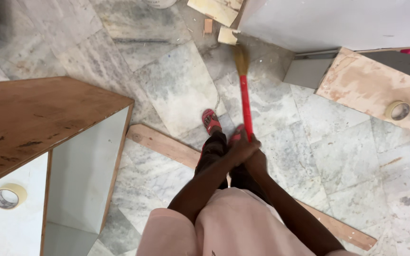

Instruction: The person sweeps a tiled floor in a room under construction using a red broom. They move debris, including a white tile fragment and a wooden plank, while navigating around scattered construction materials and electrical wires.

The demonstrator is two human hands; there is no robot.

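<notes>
A red-handled broom [245,102] stands nearly upright on the marble floor [338,156], bristles down by wood scraps [226,35]. Both hands wrap its handle top — left hand [240,148], right hand [256,160] — each grip clenched. A plank [160,142] lies underfoot — a wooden cabinet [39,118] stands nearby.

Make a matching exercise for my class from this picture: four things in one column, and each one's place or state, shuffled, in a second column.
Things:
1. broom
2. tape roll
3. wooden plank
4. wood offcuts

Places or states:
A. lying flat on the marble floor under the person's feet
B. gripped by left hand and right hand
C. on the floor at the top, past the broom head
D. on the white shelf inside the cabinet

Pairs: 1-B, 2-D, 3-A, 4-C
</notes>
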